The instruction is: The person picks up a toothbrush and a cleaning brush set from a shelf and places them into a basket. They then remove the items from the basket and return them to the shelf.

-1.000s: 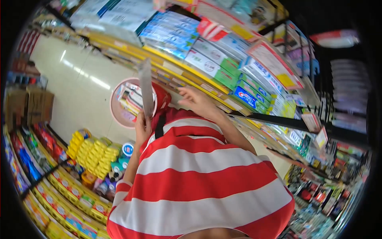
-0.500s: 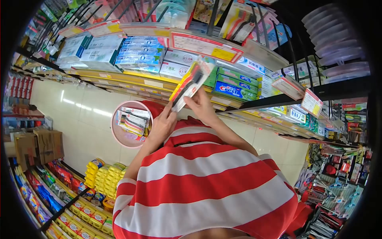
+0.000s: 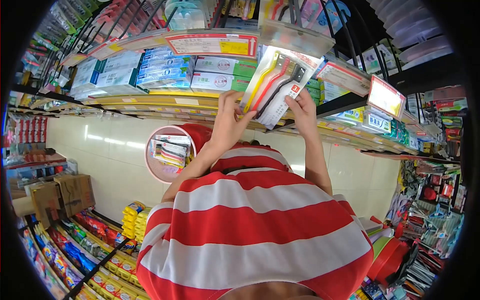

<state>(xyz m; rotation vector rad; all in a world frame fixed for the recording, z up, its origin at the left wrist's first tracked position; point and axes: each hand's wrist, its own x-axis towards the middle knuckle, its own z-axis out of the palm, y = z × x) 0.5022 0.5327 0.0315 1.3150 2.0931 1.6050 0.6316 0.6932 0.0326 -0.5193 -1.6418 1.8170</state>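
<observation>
The pack (image 3: pixel 280 82) is a flat white card under clear, glossy plastic, held tilted in front of the shelf (image 3: pixel 165 98), just below a clear plastic label holder. Inside lie slim, curved brushes with yellow, red and black handles; a red square near the lower right edge reads "3". The right hand (image 3: pixel 304 114) pinches that edge between thumb and fingers. The left hand (image 3: pixel 231 120) is at the lower left corner, fingers bent and thumb apart from them; I cannot tell whether it grips. Smooth cardboard boxes (image 3: pixel 217 81) stacked behind, white with green ends, bear round red seals. The price label (image 3: pixel 212 44) above is red-bordered with a yellow field, its print too small to read. On the glossy tiled floor (image 3: pixel 117 132) stands a round pink basket (image 3: pixel 149 162) with similar carded packs (image 3: pixel 171 154) inside. The person's shirt (image 3: pixel 260 222) is smooth cloth, broadly striped red and white.
</observation>
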